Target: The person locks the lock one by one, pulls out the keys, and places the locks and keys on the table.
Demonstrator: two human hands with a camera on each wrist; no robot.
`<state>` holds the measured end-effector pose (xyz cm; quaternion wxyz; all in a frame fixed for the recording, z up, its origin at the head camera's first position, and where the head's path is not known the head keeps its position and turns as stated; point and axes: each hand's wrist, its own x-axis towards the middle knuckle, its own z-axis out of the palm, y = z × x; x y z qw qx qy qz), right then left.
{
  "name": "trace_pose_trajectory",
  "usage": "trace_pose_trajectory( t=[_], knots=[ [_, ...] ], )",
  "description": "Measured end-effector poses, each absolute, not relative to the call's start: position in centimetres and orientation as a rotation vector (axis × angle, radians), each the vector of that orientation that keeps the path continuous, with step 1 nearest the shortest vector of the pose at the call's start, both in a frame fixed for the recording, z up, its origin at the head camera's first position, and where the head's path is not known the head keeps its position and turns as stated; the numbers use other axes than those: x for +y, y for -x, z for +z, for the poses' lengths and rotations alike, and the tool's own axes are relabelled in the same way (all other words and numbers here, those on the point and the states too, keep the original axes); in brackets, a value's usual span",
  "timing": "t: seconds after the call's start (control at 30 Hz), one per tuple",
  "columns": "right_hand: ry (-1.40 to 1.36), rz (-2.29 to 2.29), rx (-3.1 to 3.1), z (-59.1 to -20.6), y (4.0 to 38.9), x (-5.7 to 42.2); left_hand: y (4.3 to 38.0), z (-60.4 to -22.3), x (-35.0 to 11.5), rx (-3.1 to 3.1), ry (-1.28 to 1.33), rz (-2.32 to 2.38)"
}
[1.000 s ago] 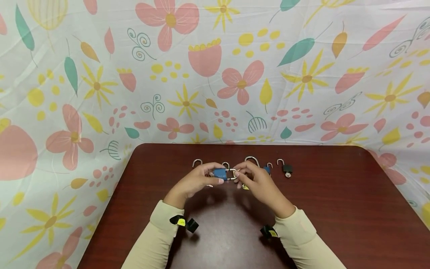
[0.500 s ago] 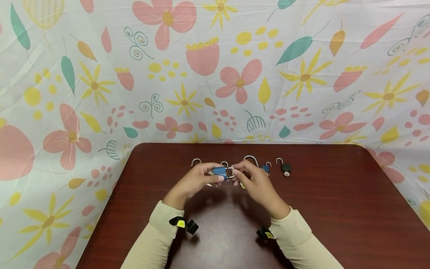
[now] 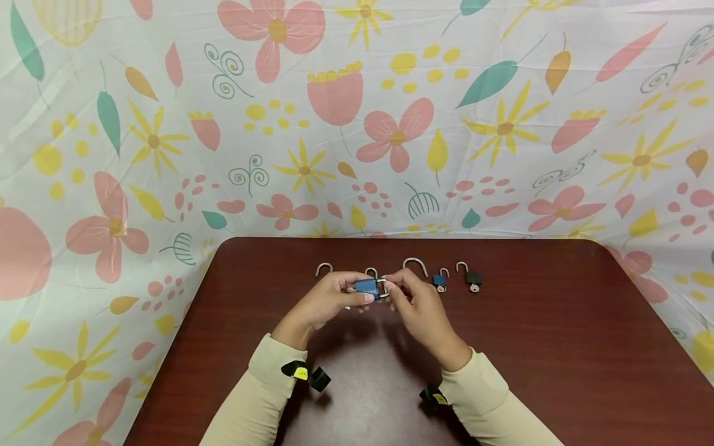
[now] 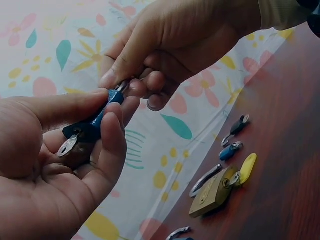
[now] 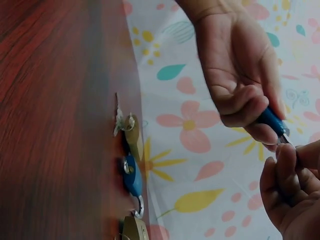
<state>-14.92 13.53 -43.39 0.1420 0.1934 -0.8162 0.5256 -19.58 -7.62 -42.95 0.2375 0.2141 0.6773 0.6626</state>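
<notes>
Head view: compared with a second ago, the right hand (image 3: 421, 303) sits closer to the left hand (image 3: 329, 300), less of the shackle (image 4: 122, 86) shows between them, the small blue padlock (image 3: 439, 280) on the table is fully uncovered, and the yellow tag (image 4: 247, 167) is hidden from this angle. The table (image 3: 558, 341) is dark reddish wood with rounded far corners, backed by a white cloth (image 3: 357, 148) printed with flowers and leaves. Along its far side lie open padlocks, among them a black padlock (image 3: 473, 279) and, in the left wrist view, a brass padlock (image 4: 210, 194) with the tag on its key. The held blue padlock (image 3: 366, 288) is above the table, between the hands: the left fingers and thumb curl round its body, a key (image 4: 67, 146) at its lower end, while the right thumb and fingertips pinch the shackle.
</notes>
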Motion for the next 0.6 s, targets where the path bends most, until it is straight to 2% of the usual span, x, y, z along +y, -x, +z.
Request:
trace_pose_trajectory(
  t=[0.6],
  knots=[
    [-0.607, 1.577, -2.418, -42.5, 14.9, 14.2, 18.9, -43.6, -6.4, 1.769, -0.701, 1.704]
  ],
)
